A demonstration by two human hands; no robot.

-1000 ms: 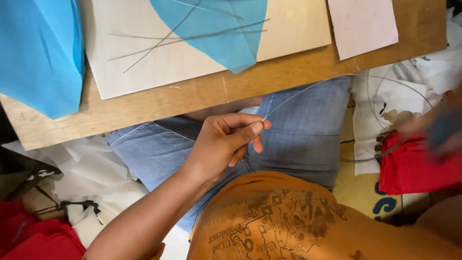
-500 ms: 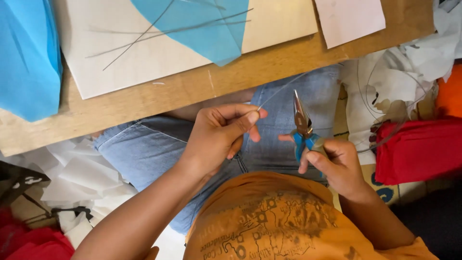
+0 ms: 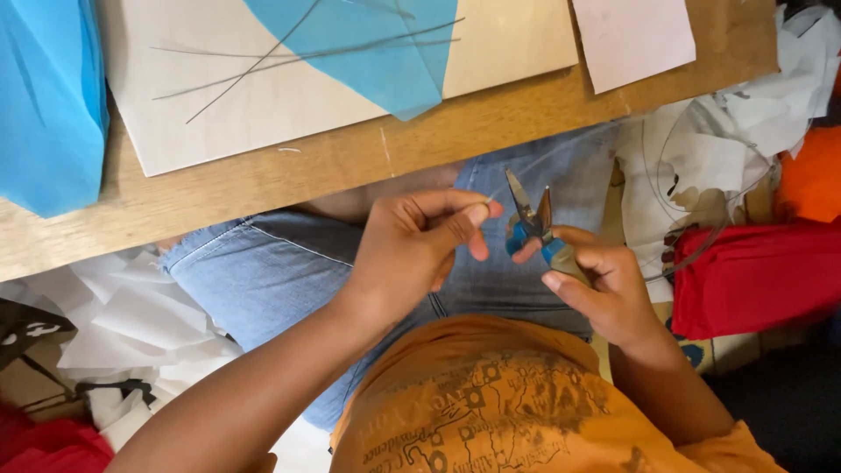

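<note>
Though open-jawed, pliers (image 3: 532,223) in right hand (image 3: 604,289)

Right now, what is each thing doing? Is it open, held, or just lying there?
Pliers: jaws open, tips up, blue handles held in the right hand.
Thin wire: pinched by the left hand.
Blue paper: lying flat on the cream sheet.
Thin sticks: lying crossed on the sheets.
Pink paper: flat on the wooden board.

The desk (image 3: 350,166) lies ahead, bearing a board (image 3: 263,114) with thin wires (image 3: 263,61) on it. Below its edge the hands meet over the lap: left hand (image 3: 412,254) beside right hand (image 3: 604,289) (pliers (image 3: 531,221) in it, tips pointing deskward).
</note>
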